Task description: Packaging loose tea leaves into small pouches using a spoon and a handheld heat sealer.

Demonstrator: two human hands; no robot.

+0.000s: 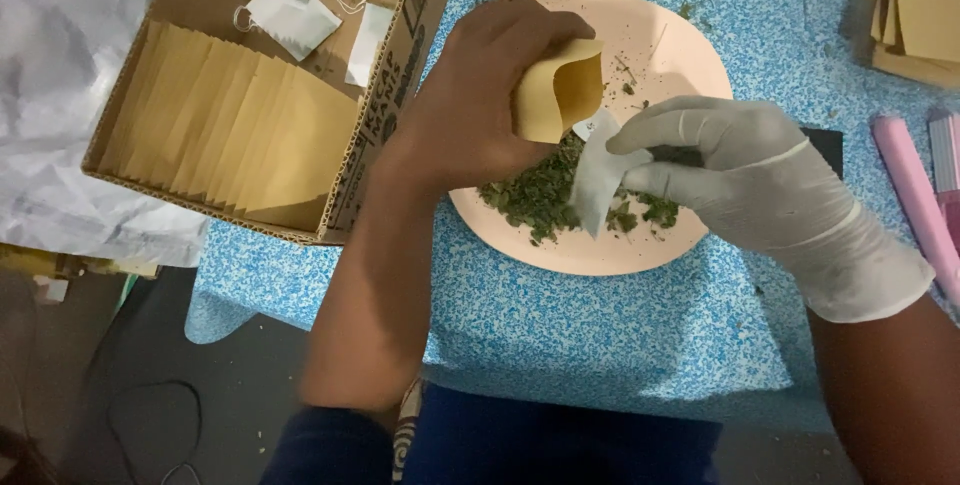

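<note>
Envelope (pixel 560 90), brown and held open in the bare left hand (pixel 480 95) above the plate (pixel 690 55); gloved right hand (pixel 740 170) pinches 1 white pouch (pixel 598 180) beside it. Judging by this, insertion needs the pouch aligned with the opening.

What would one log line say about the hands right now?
left hand: holds open tan pouch | right hand: gloved, pinches white tea bag | below: pink plate, dried green leaves

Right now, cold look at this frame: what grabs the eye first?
Centre frame, the bare left hand holds a small tan envelope open above a pink plate of dried green leaves. The white-gloved right hand pinches a white sachet beside it. Upper left, a cardboard box holds stacked tan envelopes.
</note>
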